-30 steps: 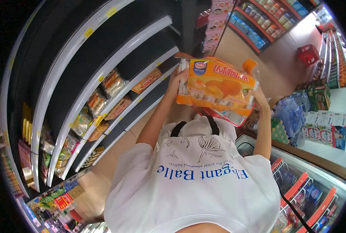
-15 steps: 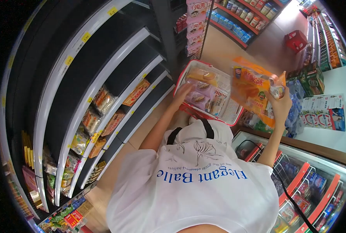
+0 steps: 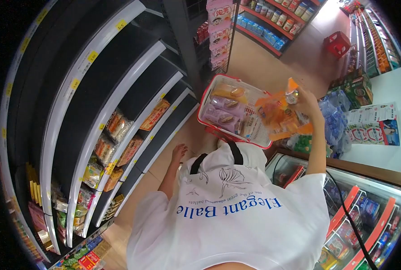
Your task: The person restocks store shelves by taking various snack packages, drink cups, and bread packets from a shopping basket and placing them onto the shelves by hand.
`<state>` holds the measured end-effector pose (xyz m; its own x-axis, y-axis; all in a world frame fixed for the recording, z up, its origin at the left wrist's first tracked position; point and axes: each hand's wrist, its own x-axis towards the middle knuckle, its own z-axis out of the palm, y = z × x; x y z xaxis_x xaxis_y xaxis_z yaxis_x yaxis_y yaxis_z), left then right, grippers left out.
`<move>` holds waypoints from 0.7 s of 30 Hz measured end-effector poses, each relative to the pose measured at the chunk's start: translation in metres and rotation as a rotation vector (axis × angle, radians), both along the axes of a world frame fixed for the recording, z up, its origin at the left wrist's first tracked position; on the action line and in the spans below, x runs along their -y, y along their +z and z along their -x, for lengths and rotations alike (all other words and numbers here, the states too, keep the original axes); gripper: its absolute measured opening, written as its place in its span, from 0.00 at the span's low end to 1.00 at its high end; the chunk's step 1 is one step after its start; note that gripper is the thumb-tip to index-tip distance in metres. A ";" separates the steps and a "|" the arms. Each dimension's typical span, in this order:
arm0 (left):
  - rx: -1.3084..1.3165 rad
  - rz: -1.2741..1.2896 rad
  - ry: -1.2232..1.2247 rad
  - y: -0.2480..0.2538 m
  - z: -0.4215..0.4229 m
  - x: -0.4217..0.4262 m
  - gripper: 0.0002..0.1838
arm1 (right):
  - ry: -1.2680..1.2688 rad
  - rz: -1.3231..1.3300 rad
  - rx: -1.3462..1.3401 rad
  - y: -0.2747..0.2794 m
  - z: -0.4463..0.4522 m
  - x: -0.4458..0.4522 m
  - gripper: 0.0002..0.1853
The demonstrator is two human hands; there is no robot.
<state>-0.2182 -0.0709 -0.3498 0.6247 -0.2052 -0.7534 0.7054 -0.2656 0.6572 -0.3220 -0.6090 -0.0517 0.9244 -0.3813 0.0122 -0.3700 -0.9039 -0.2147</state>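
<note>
My right hand grips an orange plastic snack bag by its upper right side, over the right part of a white shopping basket with a red rim. A shiny round patch shows on the bag near my fingers. In the basket's left part lie a yellow-wrapped packaged bread and purple-wrapped packaged breads. A clear packet lies beside them. My left hand hangs free between the basket and the shelves, fingers loosely apart, holding nothing.
Black shelves with white edges curve along my left, bearing bagged foods. To the right are a glass-topped freezer, wrapped bottles and cartons. A red basket stands further off on the floor.
My left hand has left the basket and drawn back toward my body, to the left. The orange bag has moved left and lower, over the basket's right side, still in my right hand.
</note>
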 end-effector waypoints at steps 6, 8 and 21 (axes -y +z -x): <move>-0.025 0.019 0.089 -0.016 0.010 -0.007 0.15 | 0.124 -0.032 -0.304 -0.023 -0.063 0.011 0.29; -0.002 0.022 0.075 -0.019 0.012 -0.008 0.15 | 0.173 -0.032 -0.314 -0.021 -0.078 0.008 0.28; 0.055 0.112 0.211 -0.049 0.046 -0.048 0.19 | 0.338 0.126 -0.238 -0.084 -0.120 0.002 0.34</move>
<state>-0.2640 -0.0225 -0.3991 0.7017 -0.1460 -0.6973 0.7002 -0.0393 0.7129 -0.2022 -0.6113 -0.1359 0.9797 -0.0656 -0.1893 -0.0743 -0.9965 -0.0389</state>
